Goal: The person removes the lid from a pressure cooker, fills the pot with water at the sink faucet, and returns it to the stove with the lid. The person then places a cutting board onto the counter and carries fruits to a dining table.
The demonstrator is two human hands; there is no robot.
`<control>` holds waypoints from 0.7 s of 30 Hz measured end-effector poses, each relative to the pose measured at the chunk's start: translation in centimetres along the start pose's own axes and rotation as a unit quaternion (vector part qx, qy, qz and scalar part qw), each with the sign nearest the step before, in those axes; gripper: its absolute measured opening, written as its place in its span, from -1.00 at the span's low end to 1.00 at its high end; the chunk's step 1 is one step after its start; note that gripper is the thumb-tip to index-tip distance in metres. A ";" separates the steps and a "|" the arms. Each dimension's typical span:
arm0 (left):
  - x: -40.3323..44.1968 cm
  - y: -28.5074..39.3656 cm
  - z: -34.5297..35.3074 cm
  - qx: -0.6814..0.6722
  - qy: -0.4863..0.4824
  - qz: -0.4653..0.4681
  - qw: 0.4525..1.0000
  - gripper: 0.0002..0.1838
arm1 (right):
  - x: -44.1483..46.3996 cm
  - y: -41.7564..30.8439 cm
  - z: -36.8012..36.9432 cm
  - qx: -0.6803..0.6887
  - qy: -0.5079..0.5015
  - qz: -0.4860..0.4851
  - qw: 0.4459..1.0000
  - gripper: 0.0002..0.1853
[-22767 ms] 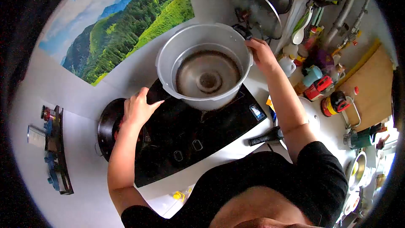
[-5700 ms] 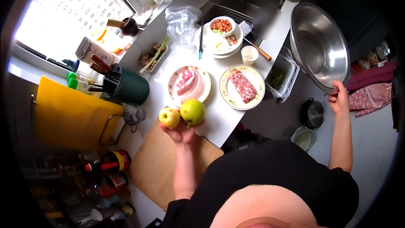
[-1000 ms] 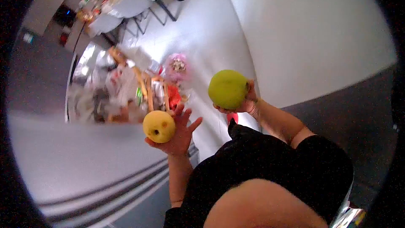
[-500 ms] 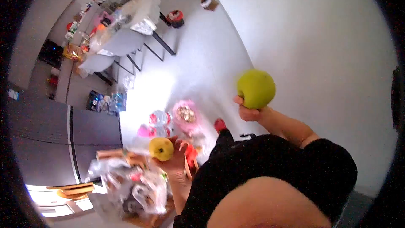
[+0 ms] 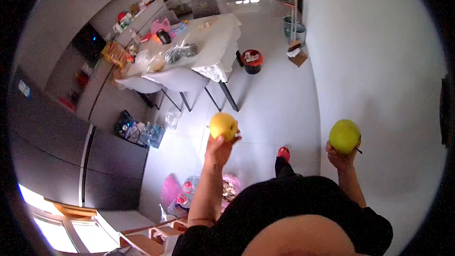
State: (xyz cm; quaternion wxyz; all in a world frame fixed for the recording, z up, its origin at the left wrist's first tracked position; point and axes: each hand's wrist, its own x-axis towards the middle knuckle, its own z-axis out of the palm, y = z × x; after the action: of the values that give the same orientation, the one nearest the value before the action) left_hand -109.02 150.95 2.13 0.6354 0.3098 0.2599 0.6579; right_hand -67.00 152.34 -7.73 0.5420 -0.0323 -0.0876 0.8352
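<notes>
My left hand (image 5: 219, 150) is raised in front of me, its fingers closed around a round yellow pear (image 5: 222, 127). The dimpled end of that fruit faces right. Over by the white wall, my right hand (image 5: 340, 159) grips a yellow-green pear (image 5: 345, 135) from below. A thin dark stem sticks out at this pear's lower right. The two fruits are well apart.
Ahead to the left stands a dining table (image 5: 218, 33) with bags on it and white chairs (image 5: 182, 79) alongside. A red-rimmed bin (image 5: 252, 60) is on the floor. Water bottles (image 5: 187, 192) and a pink bag (image 5: 231, 186) lie near my feet. Dark cabinets (image 5: 116, 170) line the left.
My view has swung up toward the table. My left hand has lifted the yellow pear away from the bags on the left. The right hand still holds the green one, now farther right and lower.
</notes>
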 end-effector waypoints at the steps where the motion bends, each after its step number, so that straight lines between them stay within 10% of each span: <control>1: 3.5 -0.2 -0.2 0.038 0.019 0.036 0.998 -0.26 | 3.6 -1.9 -0.4 -0.014 0.005 -0.001 1.000 -0.28; 5: 14.8 1.6 0.7 0.014 0.105 0.078 0.991 -0.32 | 18.1 -6.2 -0.1 -0.068 0.017 0.027 0.997 -0.27; 11: 27.8 3.5 -0.6 0.351 0.255 0.218 0.874 -0.23 | 38.5 -5.0 5.3 -0.078 0.046 0.166 0.982 -0.26; 21: 49.4 2.5 -14.4 0.355 0.334 0.105 0.867 -0.32 | 65.3 -3.2 0.9 -0.177 0.120 0.216 0.953 -0.27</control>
State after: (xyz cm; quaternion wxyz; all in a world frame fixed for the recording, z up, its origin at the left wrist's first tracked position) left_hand -121.32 200.81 -1.90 0.2853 0.3019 0.6385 0.6479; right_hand -91.05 213.04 -3.60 0.3407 -0.2460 -0.1593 0.8933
